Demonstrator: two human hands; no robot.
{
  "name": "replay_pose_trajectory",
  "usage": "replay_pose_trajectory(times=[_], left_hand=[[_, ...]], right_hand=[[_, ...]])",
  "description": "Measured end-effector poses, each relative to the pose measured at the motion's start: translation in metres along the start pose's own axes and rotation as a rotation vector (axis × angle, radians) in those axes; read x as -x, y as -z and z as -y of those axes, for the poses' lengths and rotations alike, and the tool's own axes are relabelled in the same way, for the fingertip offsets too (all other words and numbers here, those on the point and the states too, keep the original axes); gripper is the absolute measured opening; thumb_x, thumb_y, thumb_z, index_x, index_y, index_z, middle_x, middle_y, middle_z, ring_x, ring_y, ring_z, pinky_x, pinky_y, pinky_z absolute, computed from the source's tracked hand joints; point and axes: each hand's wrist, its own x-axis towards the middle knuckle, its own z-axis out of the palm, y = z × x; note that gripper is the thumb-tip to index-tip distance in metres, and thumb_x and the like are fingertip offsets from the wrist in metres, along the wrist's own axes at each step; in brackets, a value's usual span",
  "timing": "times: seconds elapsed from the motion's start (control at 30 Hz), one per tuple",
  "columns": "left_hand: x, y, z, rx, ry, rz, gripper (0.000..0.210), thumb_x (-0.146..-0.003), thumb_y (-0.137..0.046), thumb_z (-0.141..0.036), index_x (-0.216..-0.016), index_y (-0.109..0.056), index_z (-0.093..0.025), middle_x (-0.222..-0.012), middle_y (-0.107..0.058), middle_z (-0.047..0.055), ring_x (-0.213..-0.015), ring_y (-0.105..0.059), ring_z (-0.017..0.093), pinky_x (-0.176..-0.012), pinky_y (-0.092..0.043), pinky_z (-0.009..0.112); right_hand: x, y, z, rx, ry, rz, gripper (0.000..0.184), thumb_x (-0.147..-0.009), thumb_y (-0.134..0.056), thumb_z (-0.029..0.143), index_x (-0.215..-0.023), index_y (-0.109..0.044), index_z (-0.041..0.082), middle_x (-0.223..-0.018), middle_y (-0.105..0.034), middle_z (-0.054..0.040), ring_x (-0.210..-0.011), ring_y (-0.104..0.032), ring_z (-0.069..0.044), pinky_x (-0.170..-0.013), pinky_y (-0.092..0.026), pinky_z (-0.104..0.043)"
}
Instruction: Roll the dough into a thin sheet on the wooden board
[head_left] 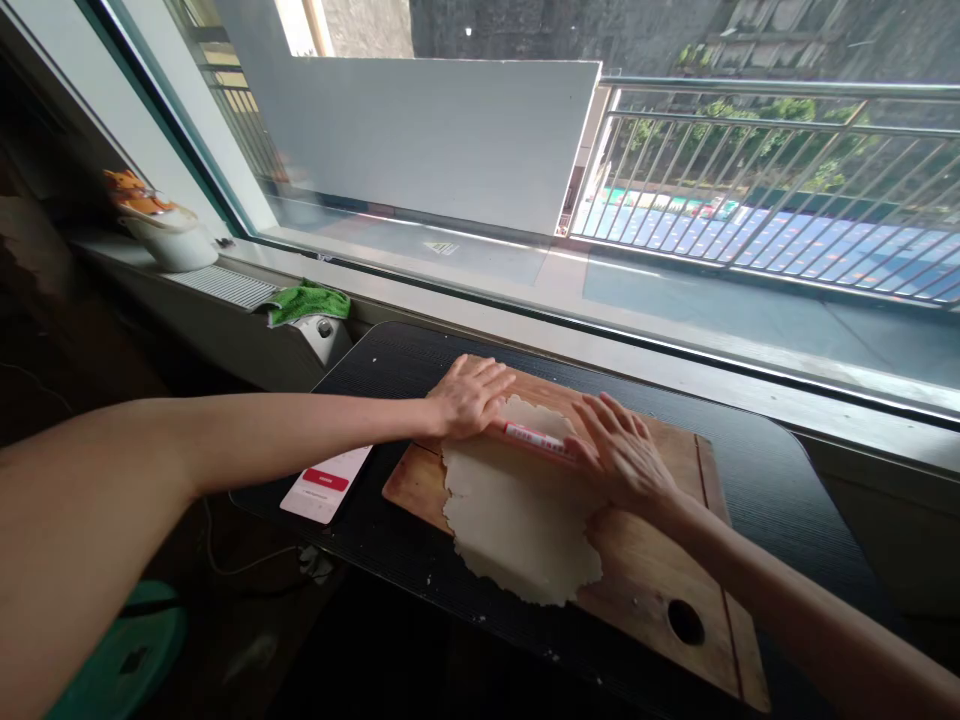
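Over dough (517,535) at twelve o'clock, I'm resting left hand (472,398) and right hand (624,455), both open-palmed, on a rolling pin (496,428), label (536,438) unreadable.

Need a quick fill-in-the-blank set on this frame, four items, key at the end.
1. Between the left hand and the right hand, a labelled rolling pin lies across flattened ____.
2. The person's ____ forearm partly hides the phone.
3. The cloth is coloured ____.
4. The wooden board has a round ____ cut through it.

Missing words: dough; left; green; hole.
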Motion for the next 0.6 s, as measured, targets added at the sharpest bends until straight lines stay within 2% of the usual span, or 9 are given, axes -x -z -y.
replay_pose_trajectory(times=[0.1, 0.17, 0.23, 0.3, 0.43, 0.5, 0.6], left_hand=[[-0.035, 0.005, 0.004, -0.003, 0.128, 0.013, 0.060, -0.100, -0.029, -0.037, -0.156, -0.029, -0.016, -0.165, -0.022, 0.010, -0.152, -0.017, 0.028, -0.121, -0.013, 0.057], [-0.038, 0.006, 0.004, -0.002, 0.140, 0.028, 0.061, -0.101, -0.029, -0.040, -0.157, -0.028, -0.016, -0.165, -0.022, 0.011, -0.153, -0.016, 0.028, -0.121, -0.014, 0.057], [-0.018, 0.004, 0.000, -0.005, 0.084, 0.023, 0.059, -0.101, -0.029, -0.040, -0.155, -0.032, -0.019, -0.163, -0.029, 0.010, -0.151, -0.021, 0.028, -0.121, -0.014, 0.057], [0.017, 0.000, -0.006, -0.006, 0.006, -0.004, 0.055, -0.101, -0.030, -0.039, -0.153, -0.038, -0.021, -0.160, -0.036, 0.009, -0.150, -0.026, 0.027, -0.121, -0.014, 0.056], [0.080, -0.004, -0.019, 0.006, -0.059, -0.020, 0.058, -0.100, -0.034, -0.039, -0.153, -0.037, -0.016, -0.159, -0.036, 0.012, -0.149, -0.028, 0.026, -0.122, -0.016, 0.050], [0.089, -0.002, -0.026, 0.027, -0.015, 0.000, 0.058, -0.101, -0.032, -0.039, -0.153, -0.037, -0.013, -0.159, -0.036, 0.014, -0.149, -0.029, 0.027, -0.121, -0.019, 0.050], [0.067, 0.001, -0.036, 0.053, 0.070, -0.030, 0.055, -0.102, -0.027, -0.036, -0.149, -0.043, -0.014, -0.158, -0.038, 0.014, -0.148, -0.029, 0.027, -0.119, -0.024, 0.052]], right_hand=[[-0.035, 0.002, -0.015, 0.018, -0.184, 0.032, 0.062, -0.100, -0.027, 0.047, -0.148, -0.045, 0.013, -0.157, -0.040, -0.0161, -0.147, -0.031, -0.032, -0.115, -0.034, -0.052], [-0.037, 0.003, -0.014, 0.013, -0.215, 0.048, 0.063, -0.100, -0.025, 0.048, -0.149, -0.044, 0.012, -0.157, -0.039, -0.0165, -0.147, -0.030, -0.032, -0.115, -0.034, -0.051], [-0.019, 0.001, -0.003, 0.011, -0.142, 0.045, 0.062, -0.099, -0.027, 0.051, -0.148, -0.045, 0.016, -0.156, -0.042, -0.0137, -0.147, -0.030, -0.031, -0.116, -0.034, -0.051], [0.012, 0.000, 0.014, 0.011, -0.031, 0.026, 0.061, -0.099, -0.028, 0.053, -0.146, -0.048, 0.020, -0.155, -0.044, -0.0110, -0.147, -0.030, -0.030, -0.116, -0.033, -0.049], [0.065, 0.001, 0.045, 0.014, 0.068, -0.038, 0.063, -0.099, -0.029, 0.055, -0.143, -0.051, 0.014, -0.153, -0.046, -0.0158, -0.147, -0.032, -0.031, -0.116, -0.032, -0.050], [0.070, 0.003, 0.051, -0.008, 0.069, -0.045, 0.060, -0.100, -0.030, 0.054, -0.139, -0.055, 0.016, -0.151, -0.048, -0.0155, -0.145, -0.034, -0.031, -0.115, -0.034, -0.050], [0.050, 0.005, 0.049, -0.080, 0.017, -0.041, 0.052, -0.102, -0.025, 0.046, -0.123, -0.066, 0.023, -0.145, -0.054, -0.0107, -0.142, -0.039, -0.028, -0.112, -0.039, -0.048]])
